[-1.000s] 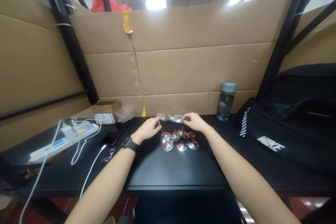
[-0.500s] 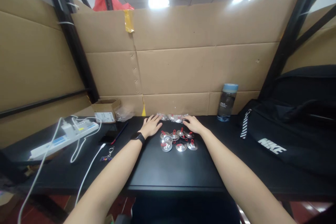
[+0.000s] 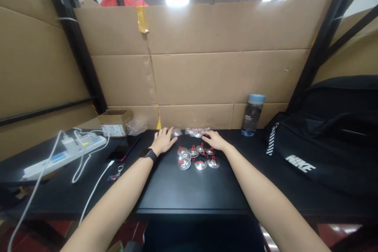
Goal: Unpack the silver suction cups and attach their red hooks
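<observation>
Several silver finger cymbals point(image 3: 184, 162) with red loops lie in a loose group on the black table, some overlapping. Behind them, a clear plastic packet of more cymbals point(image 3: 193, 131) rests near the cardboard wall, and a smaller wrapped packet point(image 3: 176, 132) lies to its left. My left hand point(image 3: 162, 141), with a black watch on its wrist, is open with fingers spread at the left edge of the smaller packet. My right hand point(image 3: 215, 141) is open, palm down, with its fingertips at the right end of the longer packet.
A water bottle point(image 3: 253, 116) and a black bag point(image 3: 319, 138) stand at right. On the left are a white power strip point(image 3: 56, 158) with cables, a small cardboard box point(image 3: 115, 122), crumpled plastic point(image 3: 137, 125), a dark phone point(image 3: 117, 152) and a keychain point(image 3: 114, 176).
The smaller packet has shifted left with my left hand, leaving a gap between it and the longer packet. My right hand stays near the longer packet. The view has turned slightly.
</observation>
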A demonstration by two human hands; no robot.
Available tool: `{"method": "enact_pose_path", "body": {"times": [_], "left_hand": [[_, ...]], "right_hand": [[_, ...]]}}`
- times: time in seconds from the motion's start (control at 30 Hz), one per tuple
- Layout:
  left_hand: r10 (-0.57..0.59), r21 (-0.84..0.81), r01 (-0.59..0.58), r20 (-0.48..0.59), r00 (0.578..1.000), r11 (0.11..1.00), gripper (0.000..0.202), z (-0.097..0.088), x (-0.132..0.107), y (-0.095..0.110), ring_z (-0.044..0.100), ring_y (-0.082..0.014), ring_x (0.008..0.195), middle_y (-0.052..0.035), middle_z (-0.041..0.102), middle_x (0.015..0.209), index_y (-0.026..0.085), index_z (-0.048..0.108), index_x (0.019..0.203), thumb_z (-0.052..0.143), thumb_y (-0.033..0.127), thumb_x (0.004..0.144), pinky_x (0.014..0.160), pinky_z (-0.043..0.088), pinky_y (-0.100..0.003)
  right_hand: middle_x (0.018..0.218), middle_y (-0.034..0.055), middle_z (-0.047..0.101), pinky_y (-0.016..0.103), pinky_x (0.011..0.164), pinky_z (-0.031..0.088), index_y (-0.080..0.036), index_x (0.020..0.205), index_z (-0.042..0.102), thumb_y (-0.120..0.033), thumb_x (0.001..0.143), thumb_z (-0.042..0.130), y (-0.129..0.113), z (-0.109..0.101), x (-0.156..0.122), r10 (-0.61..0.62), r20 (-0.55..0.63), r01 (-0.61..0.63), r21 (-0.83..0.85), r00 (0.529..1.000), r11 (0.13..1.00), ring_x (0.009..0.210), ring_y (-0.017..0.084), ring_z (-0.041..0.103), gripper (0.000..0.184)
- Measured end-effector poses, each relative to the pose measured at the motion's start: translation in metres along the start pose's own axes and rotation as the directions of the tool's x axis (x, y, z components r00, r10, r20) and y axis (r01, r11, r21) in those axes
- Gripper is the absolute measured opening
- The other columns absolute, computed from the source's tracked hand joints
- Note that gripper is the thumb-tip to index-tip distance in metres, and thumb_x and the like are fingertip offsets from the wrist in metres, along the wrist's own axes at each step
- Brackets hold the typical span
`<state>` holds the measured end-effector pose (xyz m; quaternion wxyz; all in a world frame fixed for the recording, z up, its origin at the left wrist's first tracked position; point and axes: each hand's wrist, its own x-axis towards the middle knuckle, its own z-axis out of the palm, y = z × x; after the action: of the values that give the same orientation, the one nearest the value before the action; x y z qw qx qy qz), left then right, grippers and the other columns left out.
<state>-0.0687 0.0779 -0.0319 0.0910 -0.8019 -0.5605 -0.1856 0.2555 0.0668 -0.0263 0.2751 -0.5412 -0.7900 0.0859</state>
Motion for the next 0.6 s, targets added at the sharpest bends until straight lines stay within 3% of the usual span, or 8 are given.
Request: {"method": "enact_pose_path", "body": {"times": [0.1, 0.2, 0.3, 0.43, 0.6], "left_hand": [[-0.013, -0.056, 0.015, 0.045, 0.999, 0.998, 0.067, 0.004, 0.003, -0.007, 0.031, -0.0371, 0.145, -0.0161, 0.037, 0.159, 0.025, 0.032, 0.157, 0.036, 0.059, 0.099, 0.11, 0.03, -0.059], [-0.012, -0.093, 0.022, 0.107, 0.994, 0.995, 0.056, 0.005, 0.005, -0.014, 0.041, -0.0366, 0.139, -0.0124, 0.049, 0.151, 0.03, 0.045, 0.148, 0.042, 0.054, 0.098, 0.107, 0.034, -0.06], [0.001, -0.113, 0.006, 0.057, 0.998, 0.994, 0.044, 0.003, 0.004, -0.02, 0.05, -0.0332, 0.132, -0.0102, 0.058, 0.142, 0.03, 0.054, 0.137, 0.05, 0.046, 0.096, 0.104, 0.039, -0.055], [0.037, -0.154, -0.041, -0.025, 0.999, 0.987, 0.042, 0.002, 0.004, -0.023, 0.048, -0.0292, 0.136, -0.0085, 0.054, 0.148, 0.029, 0.053, 0.136, 0.056, 0.034, 0.094, 0.104, 0.04, -0.049], [0.088, -0.182, -0.109, -0.117, 0.989, 0.977, 0.036, 0.003, 0.007, -0.013, 0.054, -0.0248, 0.131, -0.0075, 0.059, 0.141, 0.026, 0.055, 0.131, 0.055, 0.039, 0.097, 0.103, 0.044, -0.04]], "right_hand": [[0.114, 0.0079, 0.072, 0.041, 0.1, 0.045, -0.026, 0.115, 0.073, -0.037, 0.094, 0.06, 0.003, 0.0, 0.001, -0.044, -0.036, 0.046, 0.055, 0.998, 0.997, 0.108, 0.025, 0.063, 0.027], [0.11, 0.0083, 0.073, 0.039, 0.096, 0.048, -0.023, 0.111, 0.074, -0.033, 0.092, 0.062, 0.002, -0.001, 0.001, -0.047, -0.05, 0.052, 0.091, 0.998, 0.994, 0.103, 0.024, 0.066, 0.025], [0.108, 0.0098, 0.074, 0.036, 0.093, 0.049, -0.019, 0.11, 0.073, -0.031, 0.093, 0.06, -0.002, -0.004, 0.001, -0.046, -0.074, 0.055, 0.118, 0.996, 0.991, 0.099, 0.023, 0.067, 0.024], [0.107, 0.0112, 0.074, 0.034, 0.091, 0.049, -0.016, 0.108, 0.073, -0.031, 0.097, 0.055, -0.009, -0.008, -0.001, -0.054, -0.103, 0.068, 0.142, 0.993, 0.987, 0.096, 0.022, 0.068, 0.025], [0.1, 0.0097, 0.075, 0.032, 0.087, 0.049, -0.017, 0.097, 0.074, -0.029, 0.096, 0.057, -0.016, -0.01, -0.001, -0.068, -0.095, 0.081, 0.14, 0.993, 0.987, 0.093, 0.022, 0.068, 0.022]]}}
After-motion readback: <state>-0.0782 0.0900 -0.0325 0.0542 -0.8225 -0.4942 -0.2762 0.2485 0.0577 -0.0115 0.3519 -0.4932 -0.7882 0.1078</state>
